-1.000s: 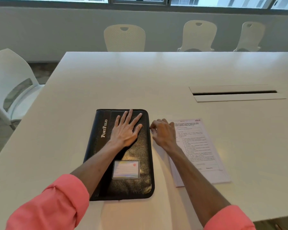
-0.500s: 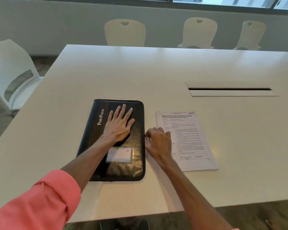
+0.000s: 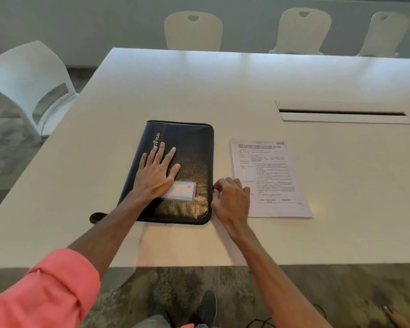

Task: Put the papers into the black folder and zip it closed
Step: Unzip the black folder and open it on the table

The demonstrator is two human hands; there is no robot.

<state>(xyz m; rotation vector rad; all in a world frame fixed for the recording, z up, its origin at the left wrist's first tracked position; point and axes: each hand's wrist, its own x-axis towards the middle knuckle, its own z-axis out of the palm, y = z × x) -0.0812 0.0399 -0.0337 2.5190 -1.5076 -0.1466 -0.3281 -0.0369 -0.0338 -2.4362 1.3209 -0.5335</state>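
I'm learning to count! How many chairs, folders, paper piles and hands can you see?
Chairs: 4
Black folder: 1
Paper pile: 1
Hands: 2, left hand, right hand
Total: 8

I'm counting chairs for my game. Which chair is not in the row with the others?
The white chair at the table's left side. It stands alone there, while the three cream chairs line up along the far edge by the wall.
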